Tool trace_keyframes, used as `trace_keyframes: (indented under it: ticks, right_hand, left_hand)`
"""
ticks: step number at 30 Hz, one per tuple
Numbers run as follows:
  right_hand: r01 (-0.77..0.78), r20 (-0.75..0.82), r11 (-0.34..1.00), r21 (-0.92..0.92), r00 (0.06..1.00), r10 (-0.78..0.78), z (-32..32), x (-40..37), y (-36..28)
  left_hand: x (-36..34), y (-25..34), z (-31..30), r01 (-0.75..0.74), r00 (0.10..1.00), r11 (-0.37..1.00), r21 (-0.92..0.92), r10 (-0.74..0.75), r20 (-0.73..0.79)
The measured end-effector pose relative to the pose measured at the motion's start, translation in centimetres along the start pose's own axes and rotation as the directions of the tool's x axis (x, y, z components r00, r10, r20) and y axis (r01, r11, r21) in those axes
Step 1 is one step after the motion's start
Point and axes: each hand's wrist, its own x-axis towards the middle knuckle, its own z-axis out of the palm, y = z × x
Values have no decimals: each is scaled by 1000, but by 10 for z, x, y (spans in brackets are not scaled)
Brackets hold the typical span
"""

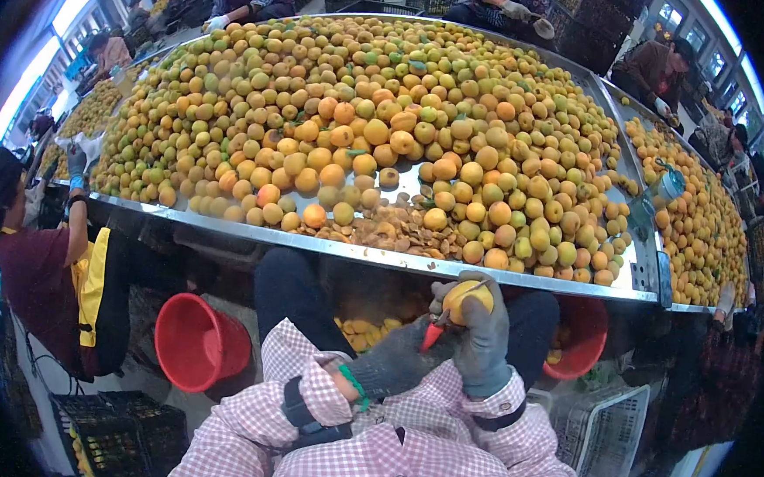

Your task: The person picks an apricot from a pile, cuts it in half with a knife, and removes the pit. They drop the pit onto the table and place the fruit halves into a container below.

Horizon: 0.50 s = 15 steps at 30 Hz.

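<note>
My left hand (392, 360), in a dark grey glove, is closed on a small red-handled tool (431, 336) beside the fruit. My right hand (484, 345), in a grey glove, has its fingers wrapped round a yellow-orange fruit (467, 301). The tool's working end is mostly hidden at the fruit. Both hands are close together over my lap, just below the metal table edge (355, 252). Beyond them is a large pile of orange and green-yellow fruits (320, 104). Brown peelings or cut pieces (391, 230) lie near the table's front edge.
A red bucket (200, 345) stands left of my legs, another (581, 342) at right. Cut yellow fruit (363, 332) lies between my knees. A white crate (602, 436) is at lower right, black crates (125, 437) at lower left. Other people sit around the tables, one (44, 262) at left.
</note>
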Motion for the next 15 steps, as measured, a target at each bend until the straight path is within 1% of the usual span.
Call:
trace_keyframes:
  ticks: [1,2,3,4,5,6,7,8,10,11,12,13,14,15]
  right_hand:
    - [-6,-83,993,118,996,16,9,0,2]
    - [1,-165,972,236,986,39,13,-1,3]
    - [-63,-86,933,354,991,100,5,-1,11]
    - [-63,-87,933,355,991,101,1,0,10]
    - [-88,-29,972,218,995,97,-3,1,7]
    - [-101,29,992,73,995,99,-8,2,4]
    - [-96,74,973,-211,991,114,-20,3,-1]
    - [-97,73,972,-213,991,115,-20,1,-1]
    - [-5,-26,976,-220,1000,-1,-11,-2,1]
    - [-23,-83,999,28,996,25,-6,-3,11]
    - [-28,-82,999,28,996,30,-3,-6,16]
    - [-71,-114,980,185,989,93,-1,-8,19]
    - [-103,-138,935,340,978,158,3,-9,22]
    - [-73,-132,897,435,981,144,10,-7,21]
  left_hand:
    - [-2,4,3,69,998,986,-155,-67,16]
    - [-2,-2,4,68,998,986,-154,-67,13]
    - [1,-12,3,-42,999,996,-79,40,-24]
    - [0,-12,0,-146,988,989,-3,145,-49]
    - [-1,-10,-5,-143,989,990,-4,143,-47]
    - [-1,-7,-14,-85,996,991,100,86,-1]
    - [-1,-1,-20,-34,999,978,205,27,38]
    - [-2,2,-18,-35,999,979,202,27,39]
    - [0,8,-13,59,996,950,307,-35,-81]
    - [3,-2,-10,58,996,951,305,-34,-84]
    - [6,-22,-4,-5,992,948,317,45,-120]
    - [6,-24,-3,-67,980,941,333,125,-156]
    - [5,-25,-5,-64,980,941,333,122,-155]
    - [4,-25,-12,1,989,913,408,59,-135]
